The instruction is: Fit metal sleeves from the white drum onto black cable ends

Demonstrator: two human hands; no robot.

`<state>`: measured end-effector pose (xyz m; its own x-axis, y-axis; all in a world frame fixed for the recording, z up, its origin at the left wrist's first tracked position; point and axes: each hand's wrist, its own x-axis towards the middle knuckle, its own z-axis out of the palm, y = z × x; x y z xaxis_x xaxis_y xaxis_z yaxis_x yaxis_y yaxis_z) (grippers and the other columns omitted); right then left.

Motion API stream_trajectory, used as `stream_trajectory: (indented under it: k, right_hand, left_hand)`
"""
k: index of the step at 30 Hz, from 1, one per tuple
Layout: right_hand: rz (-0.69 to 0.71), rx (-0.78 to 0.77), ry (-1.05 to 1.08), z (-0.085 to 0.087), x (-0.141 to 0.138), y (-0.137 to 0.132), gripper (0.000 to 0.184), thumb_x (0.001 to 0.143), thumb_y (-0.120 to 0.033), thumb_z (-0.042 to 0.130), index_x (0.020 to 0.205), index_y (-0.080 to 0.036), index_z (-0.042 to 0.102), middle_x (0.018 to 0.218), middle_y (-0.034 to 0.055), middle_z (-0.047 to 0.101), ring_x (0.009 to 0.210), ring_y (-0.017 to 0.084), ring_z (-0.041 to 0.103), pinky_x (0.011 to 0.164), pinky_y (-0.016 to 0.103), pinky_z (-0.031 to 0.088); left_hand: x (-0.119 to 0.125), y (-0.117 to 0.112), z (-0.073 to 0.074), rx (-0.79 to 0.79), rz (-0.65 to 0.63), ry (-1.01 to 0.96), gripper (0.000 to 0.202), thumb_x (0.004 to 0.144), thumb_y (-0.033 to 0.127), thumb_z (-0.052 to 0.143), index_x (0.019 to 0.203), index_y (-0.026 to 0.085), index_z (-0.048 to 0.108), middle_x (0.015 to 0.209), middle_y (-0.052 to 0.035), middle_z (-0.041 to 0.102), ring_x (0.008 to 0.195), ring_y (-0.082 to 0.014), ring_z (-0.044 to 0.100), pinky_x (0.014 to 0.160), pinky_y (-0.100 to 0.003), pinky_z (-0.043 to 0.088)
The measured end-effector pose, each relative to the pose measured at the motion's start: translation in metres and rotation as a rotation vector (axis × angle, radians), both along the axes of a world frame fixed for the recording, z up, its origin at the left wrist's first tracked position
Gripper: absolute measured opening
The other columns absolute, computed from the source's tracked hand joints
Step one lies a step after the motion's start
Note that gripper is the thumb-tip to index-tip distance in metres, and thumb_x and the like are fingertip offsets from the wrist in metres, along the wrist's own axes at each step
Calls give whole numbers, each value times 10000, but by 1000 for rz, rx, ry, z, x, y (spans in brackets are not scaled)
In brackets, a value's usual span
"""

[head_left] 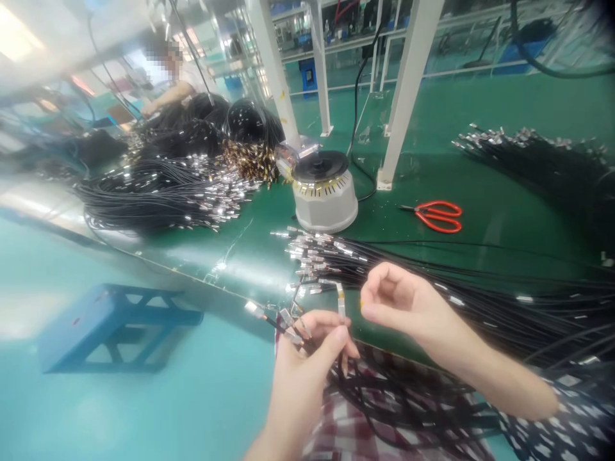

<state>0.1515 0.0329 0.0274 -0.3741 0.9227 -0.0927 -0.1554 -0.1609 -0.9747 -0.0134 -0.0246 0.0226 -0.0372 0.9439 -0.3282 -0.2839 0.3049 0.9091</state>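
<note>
My left hand (pixel 319 352) is closed around several black cables (pixel 346 384) with metal plug ends, low in front of the green table's edge. One silver connector (pixel 341 307) with a yellow band stands up from its thumb and fingers, and another plug (pixel 254 310) sticks out to the left. To the right, my right hand (pixel 401 298) is pinched, apart from the connector. A small yellow piece of tape (pixel 362 305) shows at its fingertips. Beyond the hands stands a round white device (pixel 325 205) with a black top and yellow strips around its rim.
A bundle of black cables (pixel 408 259) lies just behind my hands. Red-handled scissors (pixel 439 216) rest on the green table (pixel 413 169). More cable heaps (pixel 158 192) lie left, near another person (pixel 180 89), and far right. A blue stool (pixel 115 333) stands on the floor.
</note>
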Motion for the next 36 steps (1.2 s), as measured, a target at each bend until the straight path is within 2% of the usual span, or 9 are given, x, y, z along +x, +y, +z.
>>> stream_trajectory:
  k: [3, 8, 13, 18, 27, 36]
  right_hand:
    - [65, 9, -11, 5, -1, -3, 247, 778, -251, 751, 806, -198, 511, 753, -13, 602, 689, 130, 524, 641, 267, 424]
    - [79, 26, -63, 13, -5, -5, 234, 762, -158, 727, 782, -203, 498, 735, -22, 643, 678, 123, 535, 657, 268, 434]
    - [66, 6, -80, 17, -6, -5, 292, 759, -231, 753, 754, -209, 462, 708, -25, 656, 650, 122, 542, 636, 268, 442]
    - [55, -4, -82, 17, -6, -5, 330, 748, -256, 765, 747, -216, 438, 684, -33, 656, 630, 118, 548, 622, 262, 450]
    - [78, -26, -118, 23, -3, -3, 375, 718, -168, 779, 743, -218, 408, 698, -35, 667, 646, 120, 570, 636, 256, 464]
    - [70, 66, -221, 29, -2, -3, 347, 737, -87, 720, 728, -219, 400, 671, -62, 648, 637, 102, 543, 631, 223, 446]
  left_hand:
    - [0, -1, 0, 18, -9, 23, 138, 805, 259, 708, 887, 150, 687, 599, -22, 669, 540, -130, 560, 541, -242, 456]
    - [0, -2, 2, 50, -25, 27, 228, 789, 239, 716, 1001, 156, 704, 606, -21, 670, 552, -142, 566, 564, -265, 480]
    - [1, -4, 2, 61, 4, 27, 204, 782, 205, 720, 984, 177, 721, 604, -12, 674, 559, -139, 575, 556, -253, 474]
    - [-1, -6, 0, 66, -23, 22, 211, 799, 200, 712, 1010, 198, 722, 624, -7, 681, 580, -135, 589, 566, -245, 478]
    - [-3, -8, 0, 86, -53, 44, 219, 814, 213, 708, 1032, 212, 723, 643, 2, 674, 606, -127, 597, 587, -238, 482]
    - [-2, -9, -1, 89, -28, 70, 214, 797, 204, 721, 1010, 228, 726, 661, 4, 699, 604, -136, 614, 586, -244, 490]
